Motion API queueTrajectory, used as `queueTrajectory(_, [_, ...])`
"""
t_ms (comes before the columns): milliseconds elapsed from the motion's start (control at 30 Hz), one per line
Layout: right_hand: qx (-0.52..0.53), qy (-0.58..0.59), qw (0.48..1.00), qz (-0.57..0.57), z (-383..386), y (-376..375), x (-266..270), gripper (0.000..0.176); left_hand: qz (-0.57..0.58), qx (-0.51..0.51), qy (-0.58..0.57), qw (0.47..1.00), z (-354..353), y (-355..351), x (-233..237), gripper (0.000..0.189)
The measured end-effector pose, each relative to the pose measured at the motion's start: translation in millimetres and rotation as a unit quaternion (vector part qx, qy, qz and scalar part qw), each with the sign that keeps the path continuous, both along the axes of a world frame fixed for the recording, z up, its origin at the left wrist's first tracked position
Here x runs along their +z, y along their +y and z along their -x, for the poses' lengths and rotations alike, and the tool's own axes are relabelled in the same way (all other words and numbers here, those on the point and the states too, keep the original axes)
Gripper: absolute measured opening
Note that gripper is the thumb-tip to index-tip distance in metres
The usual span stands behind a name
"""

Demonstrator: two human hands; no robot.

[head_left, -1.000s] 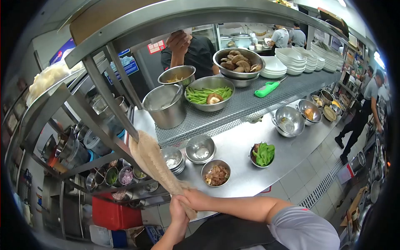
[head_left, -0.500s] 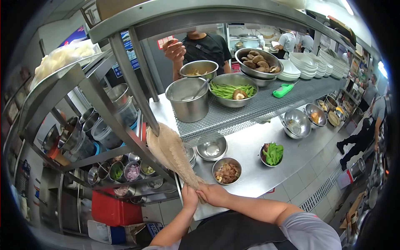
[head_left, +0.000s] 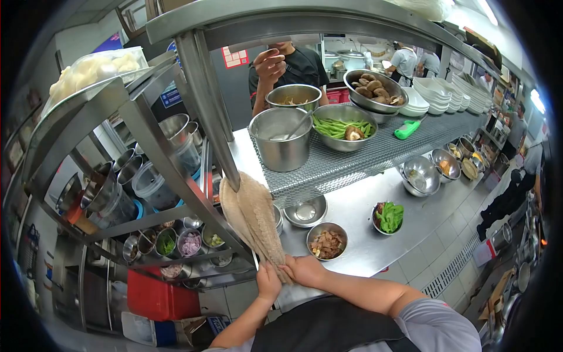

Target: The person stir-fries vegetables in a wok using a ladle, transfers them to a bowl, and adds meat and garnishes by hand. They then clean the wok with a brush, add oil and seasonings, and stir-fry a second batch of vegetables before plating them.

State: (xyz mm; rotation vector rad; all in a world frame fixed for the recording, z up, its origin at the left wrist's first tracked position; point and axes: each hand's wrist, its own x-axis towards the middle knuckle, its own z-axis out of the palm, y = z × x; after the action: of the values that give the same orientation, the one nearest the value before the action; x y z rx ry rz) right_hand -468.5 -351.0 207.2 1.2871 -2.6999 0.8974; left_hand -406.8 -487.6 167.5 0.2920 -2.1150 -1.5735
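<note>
A beige terry towel (head_left: 253, 214) loops round the upright steel post (head_left: 218, 117) of the shelf, its lower ends drawn toward me. My left hand (head_left: 270, 283) is closed on the left end, low by the table's corner. Beside it, my right hand (head_left: 305, 271) grips the right end, its fingers curled round the fabric. Nearest the right hand is a steel bowl of brown chopped pieces (head_left: 327, 241), and behind it stand empty-looking steel bowls (head_left: 306, 211).
On the mesh shelf (head_left: 281, 179) stand a steel pot (head_left: 280, 141), a bowl of green beans (head_left: 343, 125), a bowl of mushrooms (head_left: 375, 89) and a green-handled tool (head_left: 407, 129). A metal rack (head_left: 170, 146) borders the left. Across the shelf is a co-worker's raised hand (head_left: 270, 66).
The towel's strands have spread apart near my hands, which sit slightly farther from each other. My view has shifted a little. The co-worker's hand is raised closer to the face.
</note>
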Motion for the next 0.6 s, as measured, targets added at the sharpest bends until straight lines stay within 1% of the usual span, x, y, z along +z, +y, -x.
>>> queueTrajectory(133, [-0.014,0.026,0.999,0.016,2,-4,-4,0.034,-0.018,-0.026,0.021,0.999,6,-7,-5,0.034])
queueTrajectory(267, [-0.029,0.042,0.998,0.026,2,-6,-5,0.034,-0.022,-0.027,0.026,0.999,8,-9,-4,0.035])
queueTrajectory(333, [-0.030,0.042,0.998,0.026,3,-6,-6,0.034,-0.037,-0.036,0.028,0.998,9,-9,-2,0.035])
queueTrajectory(600, [-0.035,0.028,0.999,0.017,4,-4,-4,0.035,-0.018,-0.040,0.022,0.999,12,-11,-8,0.035])
